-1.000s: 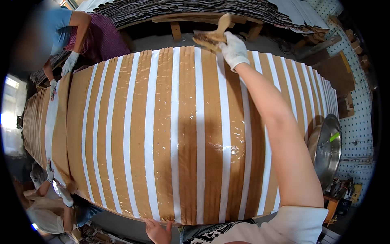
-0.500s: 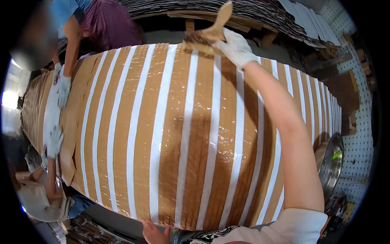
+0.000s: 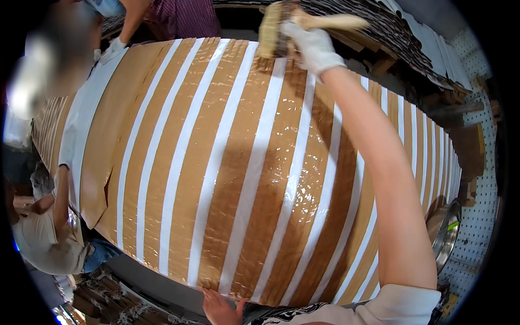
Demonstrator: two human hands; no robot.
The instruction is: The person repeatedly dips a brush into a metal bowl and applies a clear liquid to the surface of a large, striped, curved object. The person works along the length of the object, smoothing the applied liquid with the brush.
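Note:
My right hand, in a white knitted glove, is closed around a wide brush at the far edge of the work surface. The brush's pale bristles point left and its wooden handle points right. Beneath my outstretched arm lies a broad spread of overlapping brown sheets with white stripes between them, wet and glossy across the middle. My bare left hand rests at the near edge of the sheets, thumb spread from the fingers, holding nothing.
Two co-workers stand at the left end, one far and one near, by a broad white strip. A shiny metal basin sits at the right edge. Dark striped stacks lie beyond the far side; a perforated wall panel stands right.
My right hand has lifted the brush and swung it round, so its handle points right instead of up. The co-workers' hands have moved apart along the white strip. The view has shifted slightly.

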